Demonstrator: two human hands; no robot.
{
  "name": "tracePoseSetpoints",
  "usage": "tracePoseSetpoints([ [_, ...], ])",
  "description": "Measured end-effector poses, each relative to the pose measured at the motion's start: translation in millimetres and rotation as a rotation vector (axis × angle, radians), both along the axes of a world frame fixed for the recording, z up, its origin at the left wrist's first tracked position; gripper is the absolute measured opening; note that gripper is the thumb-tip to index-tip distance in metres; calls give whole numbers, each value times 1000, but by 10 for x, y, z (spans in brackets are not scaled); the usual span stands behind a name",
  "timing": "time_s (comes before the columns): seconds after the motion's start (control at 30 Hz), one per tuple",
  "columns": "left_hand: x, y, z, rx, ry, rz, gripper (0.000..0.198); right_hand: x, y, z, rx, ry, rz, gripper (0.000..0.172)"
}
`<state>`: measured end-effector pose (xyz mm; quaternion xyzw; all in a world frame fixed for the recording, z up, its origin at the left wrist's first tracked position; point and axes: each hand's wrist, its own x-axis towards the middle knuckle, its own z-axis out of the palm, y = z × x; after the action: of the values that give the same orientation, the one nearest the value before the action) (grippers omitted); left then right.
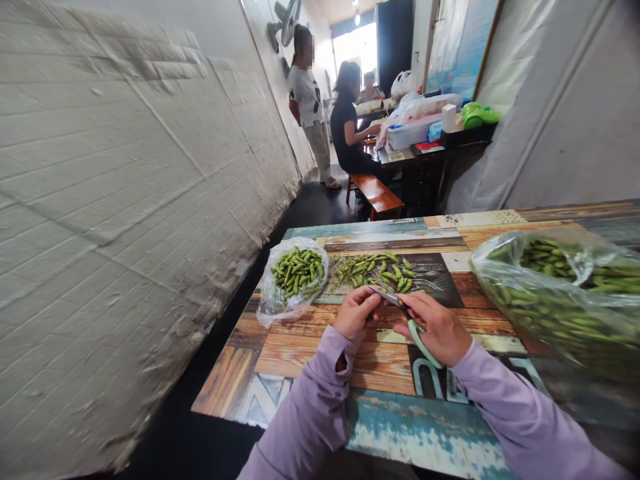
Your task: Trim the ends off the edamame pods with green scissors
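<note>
My right hand [443, 328] is closed round a pair of scissors [423, 345] with pale green handles. Their blades point left, and the tips reach my left hand [353, 313]. The fingers of that hand are pinched together, and whatever they hold is mostly hidden. Just beyond both hands, loose green soybean pods [397, 272] lie on the table, with small trimmings [343, 270] at their left. A clear plastic bag [265, 303] with its top spread open holds a heap of pods [297, 270] at the left. At the right stands a larger clear bag [505, 293] full of pods.
The patterned wood-look table [295, 360] ends at the left near a white brick-pattern wall [125, 200]. Behind it are a wooden bench [375, 192], a seated person [350, 127], a standing person [306, 93] and another table piled with bags and a plastic box [413, 133].
</note>
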<state>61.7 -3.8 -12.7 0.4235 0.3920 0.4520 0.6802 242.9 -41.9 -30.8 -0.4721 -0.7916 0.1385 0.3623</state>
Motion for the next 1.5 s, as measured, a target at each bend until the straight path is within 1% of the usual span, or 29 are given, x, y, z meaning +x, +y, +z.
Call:
tracePoseSetpoints([
  [0.13,-7,4,-12,43,30,41,38,1,2,-25,5,-9,3,46],
  [0.3,-12,1,-9,89,82,27,38,0,14,-57,12,33,14,47],
  [0.47,3,6,-40,115,63,33,37,-4,15,-33,19,40,25,48],
  [0.63,6,8,-61,118,71,8,38,-7,4,-16,12,19,25,46],
  [0.9,-9,3,-47,90,53,-12,36,11,7,-29,5,-5,56,41],
  [1.1,-21,5,-42,69,56,-40,35,19,7,-45,9,-24,54,41],
  [1.27,-20,7,0,3,10,-40,30,28,10,-53,37,-44,11,40],
  [1.4,-38,34,28,-99,-125,-58,32,61,49,-72,85,1,-61,37],
  [1.5,-50,42,24,-104,-211,-47,29,86,72,-93,105,40,-109,36],
])
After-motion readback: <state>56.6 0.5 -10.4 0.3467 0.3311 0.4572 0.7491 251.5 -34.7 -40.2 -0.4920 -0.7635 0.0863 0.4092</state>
